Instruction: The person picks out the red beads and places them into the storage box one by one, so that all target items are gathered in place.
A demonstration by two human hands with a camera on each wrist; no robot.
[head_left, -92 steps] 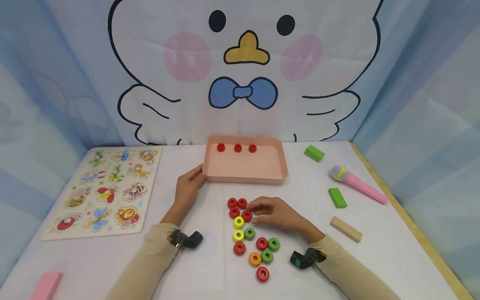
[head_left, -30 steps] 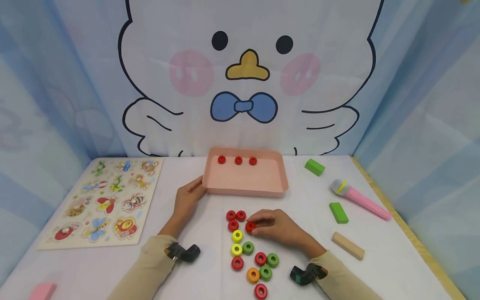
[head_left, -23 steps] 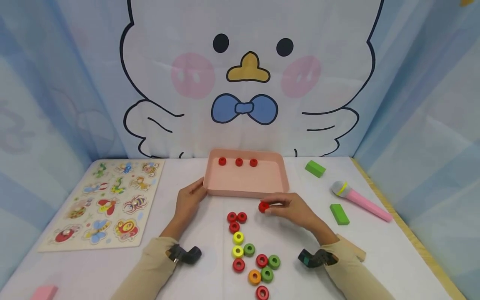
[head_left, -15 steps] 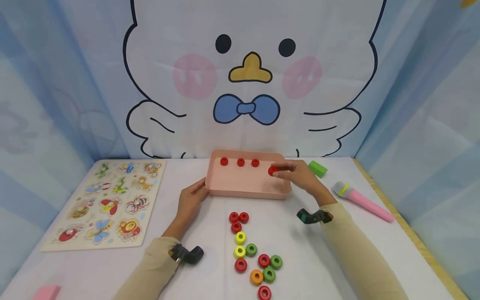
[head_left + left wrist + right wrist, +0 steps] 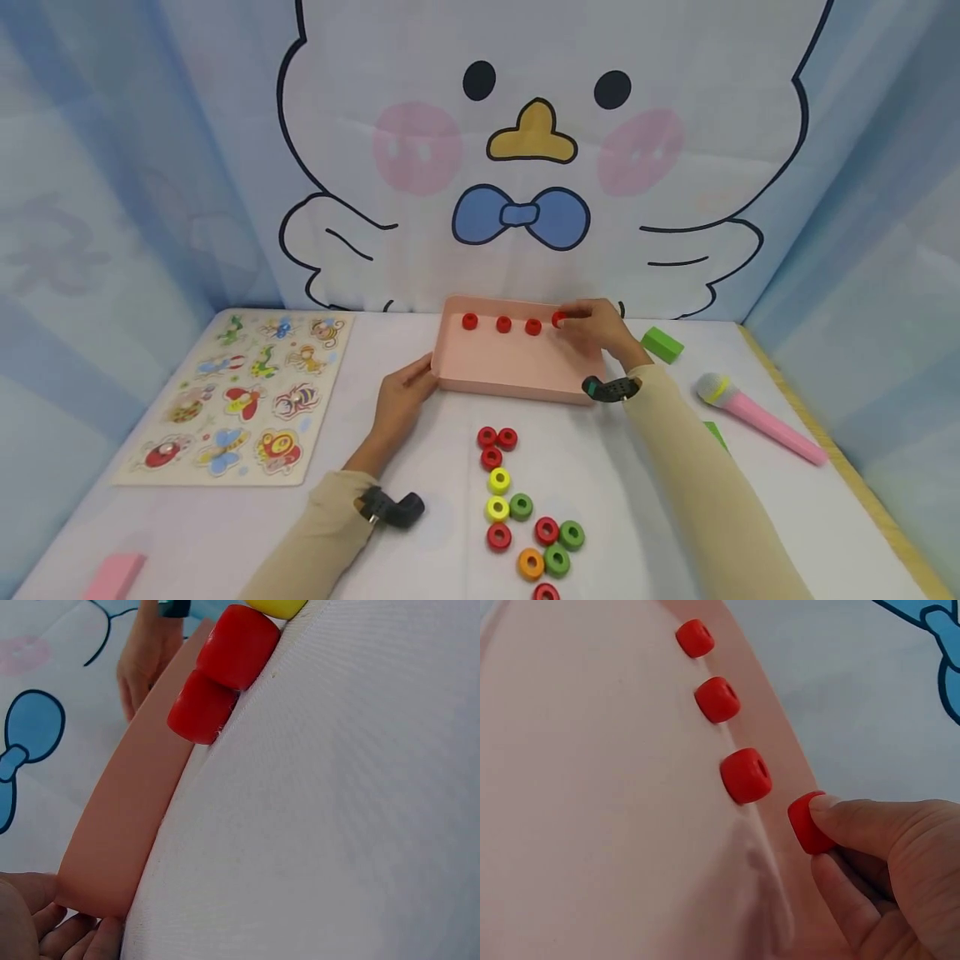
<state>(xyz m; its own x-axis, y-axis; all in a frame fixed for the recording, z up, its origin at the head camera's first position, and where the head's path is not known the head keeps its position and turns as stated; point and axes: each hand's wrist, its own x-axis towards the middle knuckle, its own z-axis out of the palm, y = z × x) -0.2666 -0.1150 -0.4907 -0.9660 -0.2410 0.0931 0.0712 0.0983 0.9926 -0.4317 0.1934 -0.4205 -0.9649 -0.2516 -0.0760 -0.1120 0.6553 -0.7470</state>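
Note:
In the head view my right hand is over the back right corner of a shallow pink tray. It pinches a red bead between thumb and fingertips; in the right wrist view the bead sits by the tray's back wall. Three more red beads stand in a row along that wall, to the left of the held one. My left hand grips the tray's front left corner, with the thumb at the rim and the fingers curled against the outside in the left wrist view.
In front of the tray lie several loose beads: red beads, yellow beads, green beads and an orange bead. An insect puzzle board is at left. Green blocks and a toy microphone are at right.
My right hand has picked up a red bead from the loose group and carried it forward into the tray's back right corner. My left hand has stayed at the tray.

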